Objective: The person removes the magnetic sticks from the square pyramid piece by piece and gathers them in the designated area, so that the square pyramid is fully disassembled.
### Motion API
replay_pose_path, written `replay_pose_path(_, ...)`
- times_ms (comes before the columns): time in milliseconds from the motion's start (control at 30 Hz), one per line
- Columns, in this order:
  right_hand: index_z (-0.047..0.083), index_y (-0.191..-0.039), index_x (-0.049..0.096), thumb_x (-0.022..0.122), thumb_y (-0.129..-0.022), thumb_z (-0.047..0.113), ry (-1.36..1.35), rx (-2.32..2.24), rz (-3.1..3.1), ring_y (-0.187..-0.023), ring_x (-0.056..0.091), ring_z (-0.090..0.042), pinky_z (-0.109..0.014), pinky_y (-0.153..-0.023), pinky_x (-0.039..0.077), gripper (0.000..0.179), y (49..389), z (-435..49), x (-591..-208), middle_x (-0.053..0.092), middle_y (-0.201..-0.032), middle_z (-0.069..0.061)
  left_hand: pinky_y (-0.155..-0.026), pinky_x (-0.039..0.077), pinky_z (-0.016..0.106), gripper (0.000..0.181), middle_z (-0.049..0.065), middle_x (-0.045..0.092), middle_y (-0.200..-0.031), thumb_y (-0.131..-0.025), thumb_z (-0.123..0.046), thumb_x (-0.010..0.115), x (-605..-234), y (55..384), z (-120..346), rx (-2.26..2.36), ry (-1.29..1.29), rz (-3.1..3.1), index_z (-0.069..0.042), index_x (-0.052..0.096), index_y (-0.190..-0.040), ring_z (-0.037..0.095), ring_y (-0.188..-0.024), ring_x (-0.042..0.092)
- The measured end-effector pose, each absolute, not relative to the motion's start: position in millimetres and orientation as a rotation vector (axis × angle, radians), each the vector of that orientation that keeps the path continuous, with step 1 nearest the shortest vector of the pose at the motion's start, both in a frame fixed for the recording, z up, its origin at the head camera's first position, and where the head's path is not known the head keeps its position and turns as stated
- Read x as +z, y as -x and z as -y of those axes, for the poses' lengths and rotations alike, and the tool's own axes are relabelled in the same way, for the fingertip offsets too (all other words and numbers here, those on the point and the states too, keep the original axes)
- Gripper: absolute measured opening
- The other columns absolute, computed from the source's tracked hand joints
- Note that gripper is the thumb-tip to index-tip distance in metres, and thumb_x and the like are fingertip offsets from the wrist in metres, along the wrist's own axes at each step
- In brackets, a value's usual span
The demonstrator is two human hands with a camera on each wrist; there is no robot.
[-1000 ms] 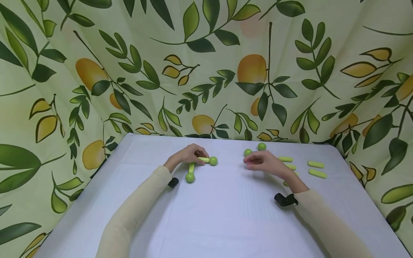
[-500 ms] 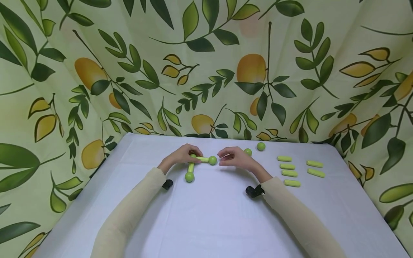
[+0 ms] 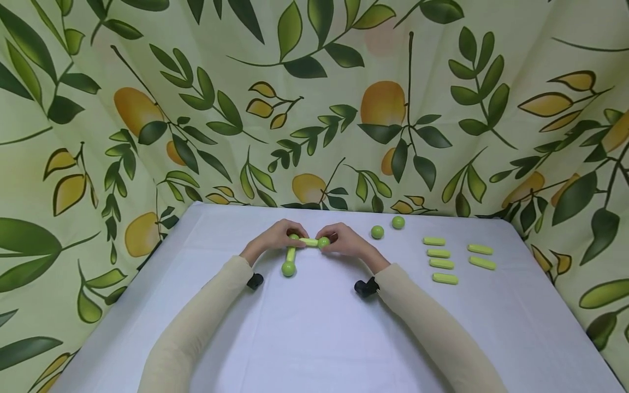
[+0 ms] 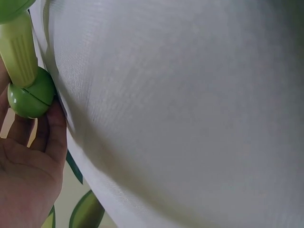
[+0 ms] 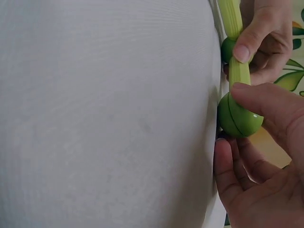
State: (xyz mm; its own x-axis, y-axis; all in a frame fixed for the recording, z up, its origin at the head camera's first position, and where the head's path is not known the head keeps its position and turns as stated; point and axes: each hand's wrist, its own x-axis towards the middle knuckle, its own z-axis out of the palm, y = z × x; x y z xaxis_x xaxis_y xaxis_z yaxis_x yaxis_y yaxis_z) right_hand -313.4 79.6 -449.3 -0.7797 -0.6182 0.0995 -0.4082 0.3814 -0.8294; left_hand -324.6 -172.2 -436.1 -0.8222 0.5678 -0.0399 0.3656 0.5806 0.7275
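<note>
Two light green rods and several green balls are joined in an L shape on the table. My left hand [image 3: 275, 237] holds the L at its corner ball [image 4: 32, 97], with the thumb over the start of the crosswise rod [image 3: 309, 242]. At that rod's right end, my right hand [image 3: 348, 241] pinches the end ball [image 5: 239, 117] between thumb and fingers. The other rod [image 3: 291, 255] runs toward me from the corner and ends in a near ball [image 3: 288, 268]. The fingers partly cover the corner ball and the end ball in the head view.
Two loose green balls, a nearer one [image 3: 377, 232] and a farther one [image 3: 398, 222], lie right of my right hand. Several loose rods [image 3: 441, 263] lie farther right, two of them [image 3: 481, 262] in an outer column. A leaf-patterned curtain [image 3: 314, 109] hangs behind the white-covered table [image 3: 314, 327].
My right hand has come left from beside the loose balls and taken hold of the end ball. My left hand has shifted slightly left, back onto the corner ball.
</note>
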Motion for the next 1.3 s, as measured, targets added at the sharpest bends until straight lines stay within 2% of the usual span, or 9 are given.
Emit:
replay_pose_path(167, 0.003, -0.109, 0.074, 0.075, -0.088, -0.003, 0.939, -1.297, -2.411, -0.09, 0.058, -0.017, -0.032, -0.084, 0.05, 0.023, 315, -78, -448, 0.07, -0.105, -0.004, -0.094, 0.045, 0.039, 0.014, -0.001, 0.072, -0.102, -0.089, -0.008, 0.08, -435, 324, 174, 1.098, -0.765, -2.531, -0.007, 0.078, -0.103, 0.019, -0.098, 0.059)
replay_pose_path(333, 0.003, -0.114, 0.074, 0.074, -0.089, -0.001, 0.923, -1.317, -2.386, -0.097, 0.059, -0.019, -0.035, -0.09, 0.049, 0.026, 315, -84, -450, 0.07, -0.113, -0.005, -0.094, 0.044, 0.039, 0.015, 0.001, 0.072, -0.103, -0.09, -0.007, 0.08, -435, 323, 173, 1.117, -0.769, -2.52, -0.006, 0.077, -0.104, 0.02, -0.099, 0.059)
replay_pose_path(633, -0.003, -0.12, 0.071, 0.077, -0.089, 0.0, 0.951, -1.403, -2.379, -0.105, 0.062, -0.023, -0.041, -0.096, 0.05, 0.032, 308, -108, -447, 0.07, -0.117, -0.01, -0.096, 0.044, 0.038, 0.014, 0.0, 0.072, -0.104, -0.09, -0.008, 0.08, -434, 323, 170, 1.126, -0.737, -2.526, -0.006, 0.078, -0.104, 0.02, -0.101, 0.059)
replay_pose_path(933, -0.003, -0.12, 0.07, 0.082, -0.086, 0.006, 0.892, -1.43, -2.402, -0.099, 0.064, -0.023, -0.034, -0.087, 0.053, 0.037, 302, -140, -445, 0.071, -0.11, -0.006, -0.096, 0.044, 0.038, 0.015, -0.001, 0.071, -0.105, -0.09, -0.009, 0.08, -435, 321, 171, 1.11, -0.707, -2.546, -0.007, 0.078, -0.104, 0.019, -0.101, 0.059)
replay_pose_path(1067, -0.005, -0.12, 0.069, 0.082, -0.086, 0.006, 0.885, -1.431, -2.414, -0.098, 0.063, -0.025, -0.032, -0.085, 0.052, 0.037, 297, -153, -443, 0.07, -0.109, -0.009, -0.096, 0.044, 0.039, 0.015, 0.0, 0.071, -0.105, -0.09, -0.009, 0.08, -436, 322, 171, 1.116, -0.709, -2.545, -0.006, 0.078, -0.105, 0.019, -0.102, 0.059)
replay_pose_path(1167, -0.007, -0.119, 0.069, 0.081, -0.087, 0.003, 0.879, -1.427, -2.424, -0.1, 0.064, -0.029, -0.037, -0.087, 0.053, 0.035, 291, -162, -438, 0.07, -0.111, -0.014, -0.095, 0.044, 0.039, 0.015, -0.001, 0.071, -0.105, -0.09, -0.009, 0.08, -437, 322, 171, 1.116, -0.721, -2.545, -0.007, 0.078, -0.104, 0.019, -0.101, 0.059)
replay_pose_path(1300, -0.007, -0.119, 0.068, 0.081, -0.087, 0.003, 0.908, -1.413, -2.446, -0.101, 0.064, -0.03, -0.039, -0.088, 0.053, 0.035, 287, -177, -437, 0.069, -0.113, -0.014, -0.096, 0.044, 0.039, 0.015, 0.0, 0.071, -0.105, -0.09, -0.008, 0.08, -437, 323, 172, 1.118, -0.732, -2.543, -0.007, 0.078, -0.105, 0.019, -0.102, 0.059)
